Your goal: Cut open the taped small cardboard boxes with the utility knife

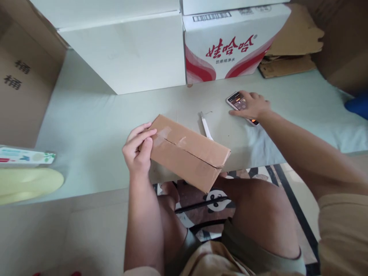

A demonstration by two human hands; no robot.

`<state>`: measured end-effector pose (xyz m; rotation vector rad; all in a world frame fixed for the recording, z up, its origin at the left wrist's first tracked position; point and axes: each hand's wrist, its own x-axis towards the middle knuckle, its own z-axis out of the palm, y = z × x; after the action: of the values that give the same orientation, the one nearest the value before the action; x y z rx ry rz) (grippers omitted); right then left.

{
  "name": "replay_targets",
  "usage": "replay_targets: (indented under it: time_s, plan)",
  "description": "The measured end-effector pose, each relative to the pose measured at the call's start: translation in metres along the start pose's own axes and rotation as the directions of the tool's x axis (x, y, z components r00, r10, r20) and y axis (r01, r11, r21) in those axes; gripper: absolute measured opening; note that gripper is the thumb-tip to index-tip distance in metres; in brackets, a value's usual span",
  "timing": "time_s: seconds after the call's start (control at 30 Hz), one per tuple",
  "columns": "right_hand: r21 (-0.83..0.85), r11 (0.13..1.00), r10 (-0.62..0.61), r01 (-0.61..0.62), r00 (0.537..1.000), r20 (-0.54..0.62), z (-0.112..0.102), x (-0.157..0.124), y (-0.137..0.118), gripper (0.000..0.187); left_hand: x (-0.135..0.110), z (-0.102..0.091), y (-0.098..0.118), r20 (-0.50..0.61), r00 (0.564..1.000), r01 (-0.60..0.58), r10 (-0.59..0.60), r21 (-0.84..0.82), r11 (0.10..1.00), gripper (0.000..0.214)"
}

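Observation:
My left hand (139,147) grips the left end of a small brown cardboard box (191,147), thumb on top and fingers round the edge. The box is tilted, with a dark seam along its top and clear tape near my fingers. Its far right end is close above my knee. Over to the right, my right hand (254,105) is on a smartphone (238,100) with a lit screen, thumb and fingers curled about its sides. Between the two lies a slim white-handled cutter (205,124), partly hidden by the box.
Large white cartons (123,53) and a red-and-white water carton (230,50) stand along the back of the pale green cloth (94,126). Flattened cardboard (293,38) is at the back right. A pale yellow object (31,182) and a printed packet (25,156) lie at left.

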<state>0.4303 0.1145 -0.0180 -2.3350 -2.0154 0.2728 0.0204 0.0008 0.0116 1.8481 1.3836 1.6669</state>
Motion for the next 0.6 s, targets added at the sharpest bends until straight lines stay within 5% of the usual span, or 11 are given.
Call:
replay_targets:
  time_s: [0.6]
  plan:
    - [0.077, 0.997, -0.007, 0.008, 1.000, -0.009, -0.0024, 0.0009, 0.0040, 0.104, -0.0023, -0.0010, 0.0002, 0.014, 1.000, 0.001, -0.001, -0.015, 1.000, 0.017]
